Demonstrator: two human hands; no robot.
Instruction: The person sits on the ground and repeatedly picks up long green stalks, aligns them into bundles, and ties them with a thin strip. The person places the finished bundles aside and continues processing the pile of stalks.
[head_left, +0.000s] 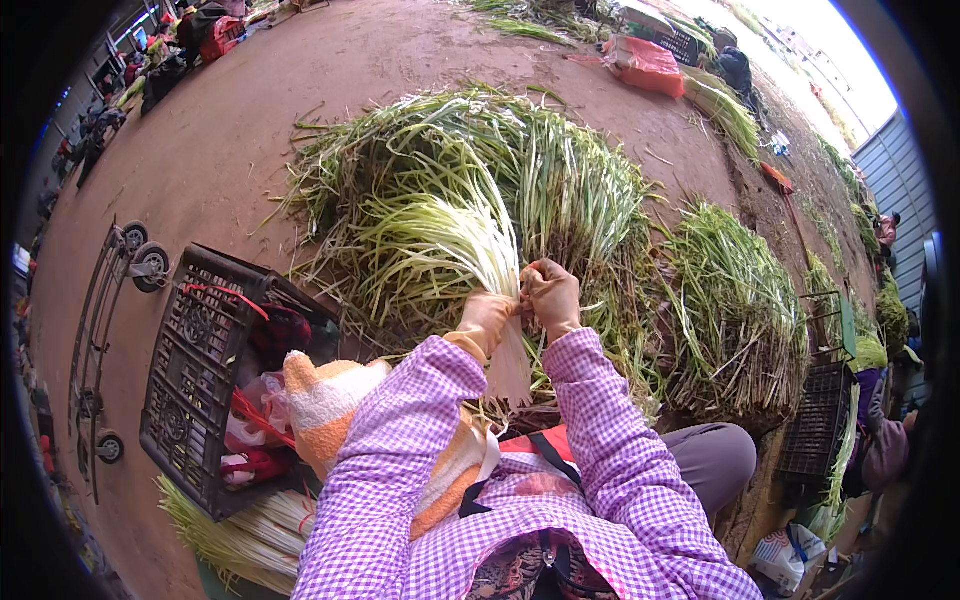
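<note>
My left hand (484, 321), in a thin tan glove, is closed around a bunch of pale leafy stalks (480, 251) that look like garlic chives. Their long yellow-green leaves fan up and to the left, while the white lower ends (510, 371) hang below my fist. Against the right side of the bunch, my right hand (553, 294) has its fingers curled and pinched together. Whether a strand is between those fingertips is hidden. Just beyond both hands lies a large heap of similar uncleaned green stalks (585, 180).
On my left a dark plastic crate (199, 375) lies tipped with bags inside, near a folded hand trolley (94, 360). Cleaned stalks (247, 532) lie below it. Another stalk pile (735, 315) and a black crate (814, 420) are at right. An orange-and-white cloth (330, 397) is by my left arm.
</note>
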